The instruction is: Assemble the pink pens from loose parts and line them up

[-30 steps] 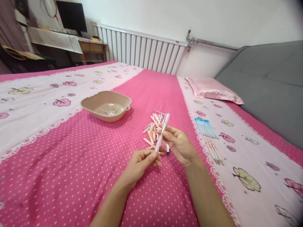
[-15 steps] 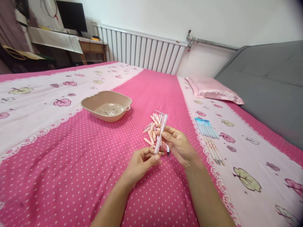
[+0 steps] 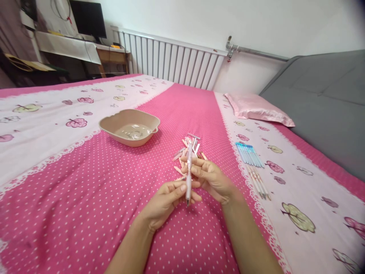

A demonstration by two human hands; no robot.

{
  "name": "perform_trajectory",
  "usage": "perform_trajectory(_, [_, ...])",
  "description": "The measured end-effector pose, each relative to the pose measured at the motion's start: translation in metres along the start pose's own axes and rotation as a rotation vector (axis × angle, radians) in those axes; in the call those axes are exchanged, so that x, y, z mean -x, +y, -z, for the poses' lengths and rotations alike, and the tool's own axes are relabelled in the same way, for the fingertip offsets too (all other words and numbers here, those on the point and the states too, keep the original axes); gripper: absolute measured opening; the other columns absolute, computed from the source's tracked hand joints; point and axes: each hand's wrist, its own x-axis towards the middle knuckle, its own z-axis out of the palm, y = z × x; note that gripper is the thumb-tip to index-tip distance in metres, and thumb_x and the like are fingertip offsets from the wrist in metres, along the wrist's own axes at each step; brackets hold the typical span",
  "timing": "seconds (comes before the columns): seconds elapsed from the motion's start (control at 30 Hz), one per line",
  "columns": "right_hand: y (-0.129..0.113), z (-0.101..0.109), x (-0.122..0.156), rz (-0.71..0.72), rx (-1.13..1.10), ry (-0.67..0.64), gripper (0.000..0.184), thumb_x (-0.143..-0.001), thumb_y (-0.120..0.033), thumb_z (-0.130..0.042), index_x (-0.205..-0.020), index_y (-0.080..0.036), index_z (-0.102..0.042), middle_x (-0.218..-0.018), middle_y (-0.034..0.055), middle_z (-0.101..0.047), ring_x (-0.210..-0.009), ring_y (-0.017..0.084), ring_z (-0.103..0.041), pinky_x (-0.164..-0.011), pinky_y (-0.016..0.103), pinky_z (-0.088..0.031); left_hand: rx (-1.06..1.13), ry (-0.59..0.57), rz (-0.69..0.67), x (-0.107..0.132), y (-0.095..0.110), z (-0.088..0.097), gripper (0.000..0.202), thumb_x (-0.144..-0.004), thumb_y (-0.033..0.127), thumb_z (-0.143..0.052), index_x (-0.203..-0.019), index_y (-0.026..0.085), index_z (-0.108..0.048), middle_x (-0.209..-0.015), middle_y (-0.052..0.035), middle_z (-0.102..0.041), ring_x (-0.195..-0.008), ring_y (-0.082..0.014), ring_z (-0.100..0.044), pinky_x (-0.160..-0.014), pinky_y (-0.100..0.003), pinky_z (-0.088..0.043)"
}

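Observation:
A pale pink pen [image 3: 189, 175] stands nearly upright between my hands, its dark tip pointing down toward me. My left hand [image 3: 171, 196] pinches its lower part between thumb and fingers. Higher up, my right hand [image 3: 209, 176] grips the pen near its middle. Behind the hands lies a loose pile of pen parts [image 3: 179, 154] in pink, peach and white, partly hidden by my fingers. To the right, a row of blue-capped pens [image 3: 249, 155] lies side by side, and below it sits a row of pale pens with dark tips [image 3: 258, 182].
A beige basin [image 3: 129, 142] with small white pieces in it rests on the bed to the left. The pink dotted bedspread [image 3: 85, 213] spreads all around. A pink pillow [image 3: 258, 108] lies by the grey headboard [image 3: 322, 83]. A radiator [image 3: 171, 57] stands at the far edge.
The pen has swung from a slant to nearly upright and shifted slightly down and left. Its dark tip now shows at the lower end. My hands have moved closer together.

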Motion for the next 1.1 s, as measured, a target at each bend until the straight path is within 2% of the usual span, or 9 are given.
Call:
perform_trajectory(0.2, [0.0014, 0.0027, 0.0011, -0.008, 0.050, 0.019, 0.038, -0.073, -0.024, -0.072, -0.110, -0.023, -0.065, -0.091, 0.0039, -0.070, -0.077, 0.011, -0.063, -0.064, 0.020, -0.050, -0.001, 0.041, -0.007, -0.0015, 0.0016, -0.0006, 0.024, -0.075, 0.036, -0.068, -0.085, 0.014, -0.070, -0.071, -0.0051, -0.068, -0.063, -0.0103, -0.057, -0.067, -0.022, -0.042])
perform_trajectory(0.37, [0.0013, 0.0022, 0.0018, -0.011, 0.085, 0.034, 0.037, -0.072, -0.027, -0.073, -0.109, -0.023, -0.065, -0.089, 0.0029, -0.070, -0.067, 0.009, -0.062, -0.059, 0.019, -0.047, -0.015, 0.101, -0.001, -0.0020, 0.0008, -0.0004, 0.024, -0.070, 0.036, -0.072, -0.079, 0.014, -0.068, -0.067, -0.0042, -0.067, -0.058, -0.0098, -0.055, -0.063, -0.022, -0.041])
perform_trajectory(0.8, [0.0053, 0.0044, 0.0001, 0.033, 0.181, 0.080, 0.041, -0.072, -0.031, -0.073, -0.112, -0.025, -0.065, -0.091, 0.0060, -0.071, -0.069, 0.011, -0.063, -0.060, 0.022, -0.048, -0.056, 0.168, -0.031, -0.0046, -0.0023, 0.0015, 0.023, -0.068, 0.034, -0.074, -0.069, 0.013, -0.065, -0.064, -0.0040, -0.067, -0.055, -0.0085, -0.055, -0.058, -0.020, -0.040])
perform_trajectory(1.1, [0.0050, 0.0041, -0.0007, 0.071, 0.236, 0.124, 0.039, -0.070, -0.032, -0.074, -0.106, -0.021, -0.066, -0.090, 0.0069, -0.071, -0.073, 0.014, -0.065, -0.061, 0.023, -0.050, -0.104, 0.238, -0.046, -0.0054, -0.0048, 0.0025, 0.023, -0.067, 0.033, -0.075, -0.073, 0.012, -0.067, -0.066, -0.0053, -0.067, -0.057, -0.0093, -0.055, -0.059, -0.020, -0.041])
